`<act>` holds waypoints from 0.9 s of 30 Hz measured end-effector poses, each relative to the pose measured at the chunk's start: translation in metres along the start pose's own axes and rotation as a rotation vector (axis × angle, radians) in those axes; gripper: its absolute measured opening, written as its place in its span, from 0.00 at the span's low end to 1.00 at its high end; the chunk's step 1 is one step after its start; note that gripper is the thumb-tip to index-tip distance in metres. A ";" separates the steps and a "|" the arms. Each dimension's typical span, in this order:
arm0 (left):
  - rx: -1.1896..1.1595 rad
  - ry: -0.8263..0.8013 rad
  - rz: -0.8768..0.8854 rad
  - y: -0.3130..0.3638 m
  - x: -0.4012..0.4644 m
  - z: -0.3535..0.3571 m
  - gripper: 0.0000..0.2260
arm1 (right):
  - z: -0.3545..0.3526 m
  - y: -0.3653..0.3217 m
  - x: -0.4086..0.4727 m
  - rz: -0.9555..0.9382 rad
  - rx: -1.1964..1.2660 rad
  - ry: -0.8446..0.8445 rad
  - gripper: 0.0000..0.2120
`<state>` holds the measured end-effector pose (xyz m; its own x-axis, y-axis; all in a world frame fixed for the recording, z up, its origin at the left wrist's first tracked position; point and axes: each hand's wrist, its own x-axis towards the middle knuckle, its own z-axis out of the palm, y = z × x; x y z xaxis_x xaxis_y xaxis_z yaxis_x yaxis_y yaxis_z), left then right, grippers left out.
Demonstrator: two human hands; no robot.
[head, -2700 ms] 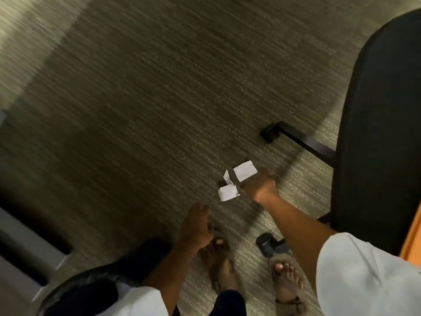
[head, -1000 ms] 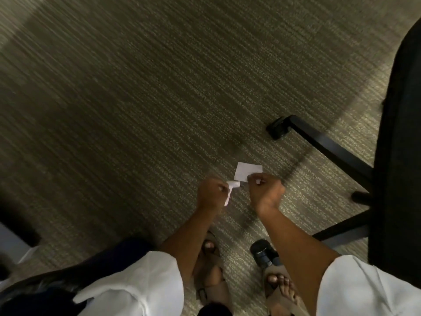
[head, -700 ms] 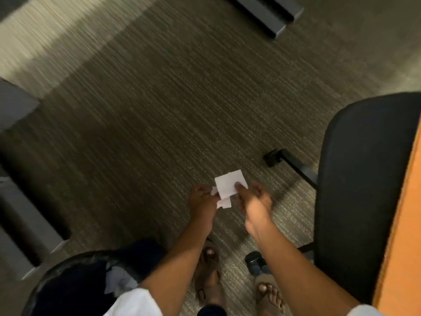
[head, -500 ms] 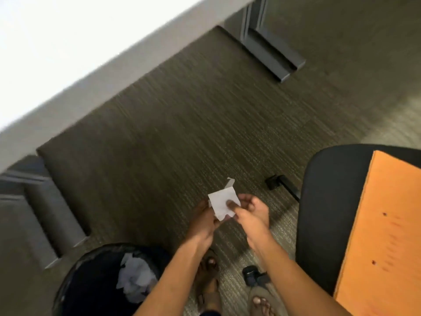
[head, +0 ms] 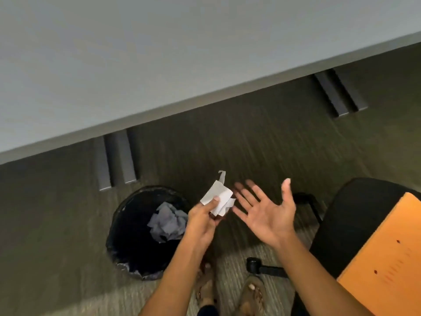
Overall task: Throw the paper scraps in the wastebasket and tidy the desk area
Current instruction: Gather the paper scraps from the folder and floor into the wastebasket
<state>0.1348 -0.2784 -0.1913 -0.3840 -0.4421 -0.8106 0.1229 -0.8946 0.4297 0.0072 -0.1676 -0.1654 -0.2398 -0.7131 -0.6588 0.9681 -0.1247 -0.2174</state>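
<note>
My left hand (head: 202,221) pinches a small bunch of white paper scraps (head: 218,197) between thumb and fingers, just right of the wastebasket's rim. The black lined wastebasket (head: 127,245) stands on the carpet at lower left with crumpled paper (head: 167,221) inside it. My right hand (head: 266,212) is held palm up with its fingers spread and nothing in it, just right of the scraps.
The grey desk top (head: 159,53) fills the upper half, with its metal feet (head: 116,160) behind the basket and at the upper right (head: 337,94). A black office chair (head: 355,220) with an orange back (head: 391,258) stands at the right; its caster (head: 254,265) is near my sandalled feet.
I have risen from the floor with the scraps. The right hand has let go of them and opened; the left hand now holds them alone near the wastebasket.
</note>
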 end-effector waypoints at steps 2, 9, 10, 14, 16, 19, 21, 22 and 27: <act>-0.090 0.050 0.021 0.007 -0.011 -0.042 0.12 | 0.003 0.025 0.002 0.086 0.090 -0.090 0.51; -0.225 0.495 0.014 0.030 -0.049 -0.202 0.11 | 0.031 0.127 0.023 0.303 0.104 -0.151 0.55; -0.226 0.546 0.015 0.033 -0.050 -0.217 0.10 | 0.033 0.139 0.025 0.315 0.096 -0.147 0.55; -0.286 0.436 0.031 0.055 -0.054 -0.262 0.24 | 0.040 0.187 0.032 0.354 0.048 -0.092 0.55; -0.363 0.232 -0.020 0.062 -0.059 -0.272 0.38 | 0.041 0.199 0.033 0.348 0.032 -0.050 0.54; -0.480 0.011 -0.073 0.062 -0.061 -0.288 0.65 | 0.037 0.209 0.033 0.323 0.017 0.004 0.53; -0.541 -0.058 -0.075 0.059 -0.061 -0.295 0.71 | 0.033 0.212 0.032 0.317 0.013 0.028 0.53; -0.561 -0.081 -0.081 0.057 -0.060 -0.296 0.71 | 0.031 0.213 0.030 0.312 0.011 0.038 0.53; -0.436 -0.185 -0.127 0.051 -0.060 -0.285 0.55 | 0.024 0.205 0.019 0.279 0.004 0.069 0.53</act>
<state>0.4252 -0.3165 -0.2346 -0.5724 -0.3438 -0.7444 0.4210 -0.9023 0.0930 0.2031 -0.2233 -0.2056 0.0315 -0.6719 -0.7399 0.9976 0.0665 -0.0180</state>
